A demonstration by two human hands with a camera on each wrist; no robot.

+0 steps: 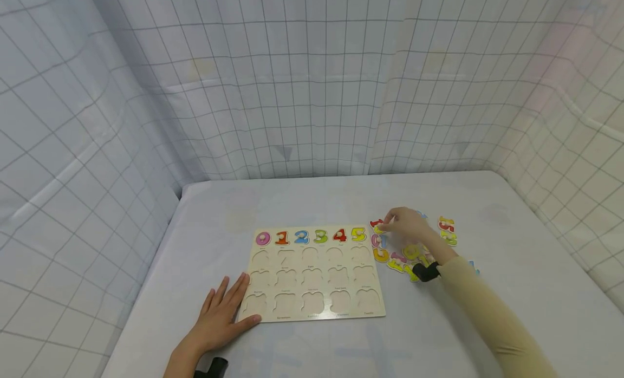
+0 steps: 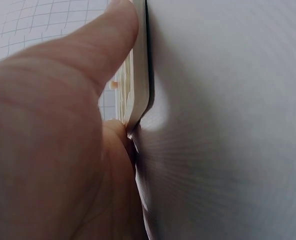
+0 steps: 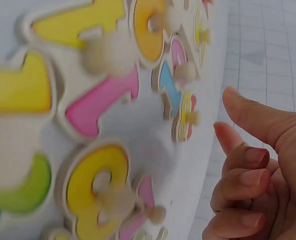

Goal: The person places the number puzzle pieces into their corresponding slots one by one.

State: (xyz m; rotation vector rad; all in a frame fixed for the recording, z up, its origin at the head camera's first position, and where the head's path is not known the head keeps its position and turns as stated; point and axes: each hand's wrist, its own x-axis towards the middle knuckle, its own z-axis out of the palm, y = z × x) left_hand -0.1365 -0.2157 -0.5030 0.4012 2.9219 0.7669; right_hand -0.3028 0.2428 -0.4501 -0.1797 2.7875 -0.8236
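Observation:
A pale wooden number puzzle board (image 1: pixel 322 285) lies flat on the table. Its top row holds colourful pieces 0 to 5, among them the red 4 (image 1: pixel 339 235) and yellow 5 (image 1: pixel 358 234); the lower recesses are bare. My left hand (image 1: pixel 219 321) rests with spread fingers on the board's near left corner, its thumb along the edge in the left wrist view. Beyond the board's right side, my right hand (image 1: pixel 408 223) hovers by a red-and-yellow knobbed number piece (image 3: pixel 185 117). In the right wrist view a gap separates thumb and forefinger, the other fingers loosely curled, nothing held.
Loose knobbed number pieces are scattered right of the board, several under my right forearm, including an orange piece (image 1: pixel 381 255) and a red piece (image 1: pixel 446 223). White gridded cloth (image 1: pixel 312 96) walls the white table (image 1: pixel 219 204) at the back and sides.

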